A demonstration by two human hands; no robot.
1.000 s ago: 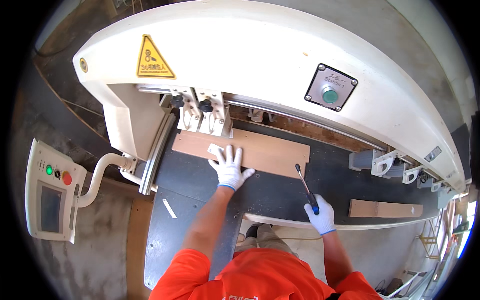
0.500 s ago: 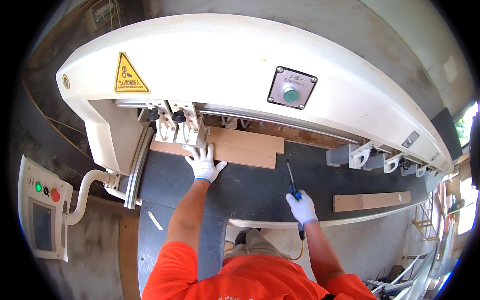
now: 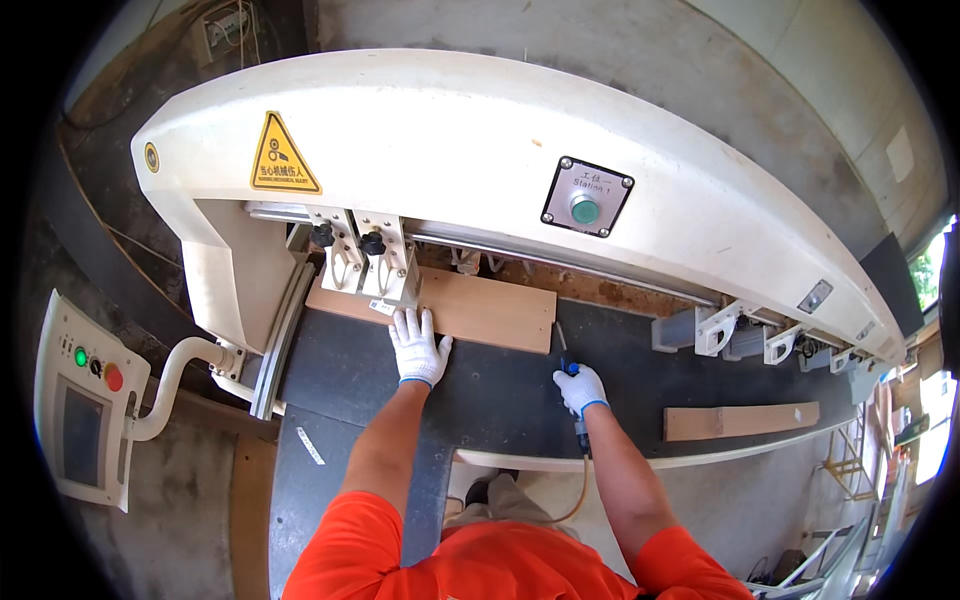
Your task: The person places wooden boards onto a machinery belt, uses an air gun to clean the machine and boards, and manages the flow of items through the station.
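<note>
A flat light-brown board [image 3: 490, 308] lies on the dark worktop of a white machine, its left part beneath two white clamp blocks [image 3: 365, 268] with black knobs. My left hand [image 3: 418, 350], in a white glove with fingers spread, rests at the board's near edge, close to a small white label. In my gloved right hand [image 3: 580, 390] is an air blow gun [image 3: 568, 362], blue and black with a thin metal nozzle. The nozzle points away from me, just beside the board's right end. From the gun's lower end a yellowish hose runs down towards my body.
Another brown board [image 3: 740, 420] lies near the worktop's front edge at right. The machine's beam [image 3: 450, 130] spans overhead with a green button [image 3: 585, 209]. More clamps [image 3: 715, 330] hang at right. A control panel [image 3: 85, 400] on a bent pipe stands at left.
My right hand has brought the blow gun left and a little forward, to the board's right end. That end showed a step before and now looks even. The view has shifted slightly.
</note>
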